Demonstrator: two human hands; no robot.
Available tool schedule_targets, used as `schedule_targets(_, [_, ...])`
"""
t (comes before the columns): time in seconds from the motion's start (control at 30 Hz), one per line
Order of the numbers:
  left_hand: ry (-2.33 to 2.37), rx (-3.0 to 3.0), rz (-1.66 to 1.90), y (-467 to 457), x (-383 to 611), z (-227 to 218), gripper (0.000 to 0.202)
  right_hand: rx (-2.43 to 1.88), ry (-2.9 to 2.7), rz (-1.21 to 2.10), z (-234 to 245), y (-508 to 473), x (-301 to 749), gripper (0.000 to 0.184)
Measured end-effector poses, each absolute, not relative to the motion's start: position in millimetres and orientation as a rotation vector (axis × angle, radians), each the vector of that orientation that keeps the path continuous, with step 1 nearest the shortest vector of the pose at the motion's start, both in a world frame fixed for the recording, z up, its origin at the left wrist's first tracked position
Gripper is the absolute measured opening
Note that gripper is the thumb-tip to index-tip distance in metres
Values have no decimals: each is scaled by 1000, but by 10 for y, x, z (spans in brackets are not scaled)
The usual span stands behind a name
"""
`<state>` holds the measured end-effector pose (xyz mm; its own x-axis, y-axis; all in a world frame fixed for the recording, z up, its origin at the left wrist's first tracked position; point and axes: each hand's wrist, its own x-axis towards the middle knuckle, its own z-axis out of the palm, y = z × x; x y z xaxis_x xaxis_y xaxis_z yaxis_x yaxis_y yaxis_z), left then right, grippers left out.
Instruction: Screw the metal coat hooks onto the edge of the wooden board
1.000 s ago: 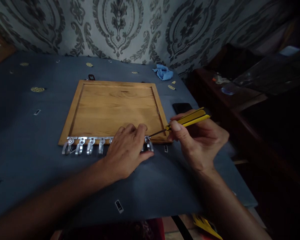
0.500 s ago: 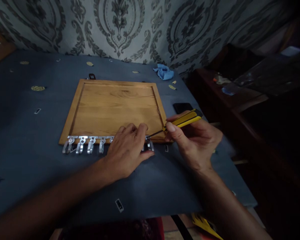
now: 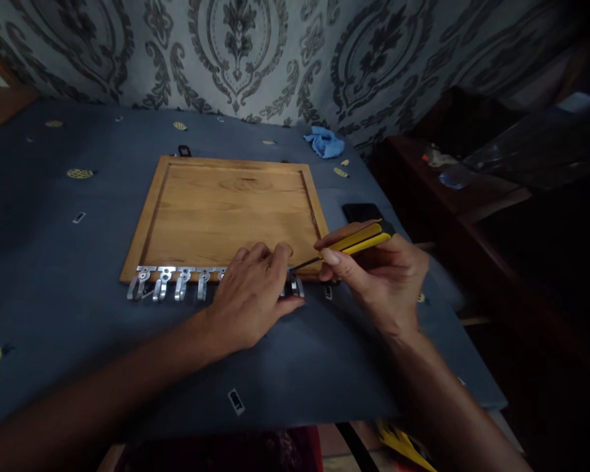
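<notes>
A framed wooden board (image 3: 231,210) lies flat on the blue tablecloth. A metal hook rail (image 3: 184,282) with several hooks runs along its near edge. My left hand (image 3: 253,295) is curled over the right part of this rail, fingers on the board and thumb by the end hook, covering several hooks. In my right hand (image 3: 378,282) is a yellow-and-black screwdriver (image 3: 356,241), pinched between thumb and fingers. Its shaft slants down left, with the tip at the rail's right end beside my left hand. The screw there is too small to make out.
A dark flat object, perhaps a phone (image 3: 361,212), lies right of the board. A crumpled blue cloth (image 3: 324,143) sits at the back right. One black hanger loop (image 3: 183,151) sticks out behind the board. A dark red wooden bench (image 3: 423,170) stands beyond the table's right edge.
The screwdriver's handle and my right hand have shifted slightly left and down, with the fingers turned a little. My left hand stays on the rail. The view has moved slightly.
</notes>
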<state>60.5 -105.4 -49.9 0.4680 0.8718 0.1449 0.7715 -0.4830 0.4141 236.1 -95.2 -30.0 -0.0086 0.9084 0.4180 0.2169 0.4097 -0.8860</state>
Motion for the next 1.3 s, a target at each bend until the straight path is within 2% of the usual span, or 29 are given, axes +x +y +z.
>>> schedule_targets(0.23, [1387, 2416, 491, -1044, 599, -493, 50, -1064, -1498, 885, -251, -963, 2392, 16])
schedule_targets(0.67, [1398, 2453, 501, -1056, 592, -514, 50, -1038, -1469, 722, -344, -901, 2356, 20])
schedule_targets(1.0, [1395, 2424, 484, -1042, 601, -462, 46, -1061, -1373, 1011, -301, -901, 2382, 28])
schedule_targets(1.13, [1369, 2408, 471, -1044, 601, -449, 46, -1056, -1439, 1074, -283, -901, 2446, 20])
schedule_targets(1.3, [1359, 2409, 485, -1044, 595, -461, 46, -1046, -1477, 990, -282, -885, 2443, 14])
